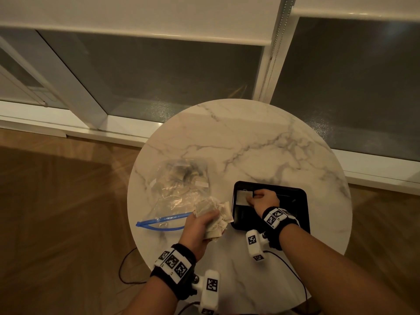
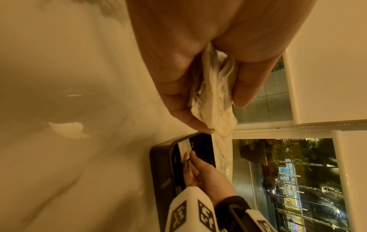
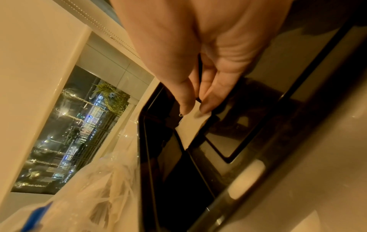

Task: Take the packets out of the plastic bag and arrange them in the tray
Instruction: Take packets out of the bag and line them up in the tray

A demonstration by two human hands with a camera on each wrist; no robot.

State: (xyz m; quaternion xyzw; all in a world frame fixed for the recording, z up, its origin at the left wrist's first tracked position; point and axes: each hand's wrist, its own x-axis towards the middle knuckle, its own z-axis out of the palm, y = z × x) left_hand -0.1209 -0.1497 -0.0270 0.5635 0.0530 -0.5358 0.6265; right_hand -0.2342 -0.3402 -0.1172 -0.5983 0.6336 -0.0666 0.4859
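Observation:
A clear plastic bag [image 1: 179, 189] with a blue zip strip lies on the left of the round marble table [image 1: 261, 137], with several pale packets still inside. My left hand [image 1: 200, 226] grips a bunch of packets [image 1: 216, 219] [image 2: 210, 97] just left of the black tray [image 1: 300, 201]. My right hand [image 1: 261, 198] is inside the tray [image 3: 151, 141] at its far left corner. Its thumb and fingers pinch the edge of one white packet [image 1: 244, 197] [image 3: 192, 127] that lies on the tray floor. The tray [image 2: 160, 164] and that packet [image 2: 184, 149] also show in the left wrist view.
The table stands close to a window wall with a white sill and a hanging bead chain [image 1: 272, 53]. Wooden floor [image 1: 56, 212] surrounds the table. Thin cables [image 1: 127, 269] hang off the near edge. The tray's right half shows only its dark floor.

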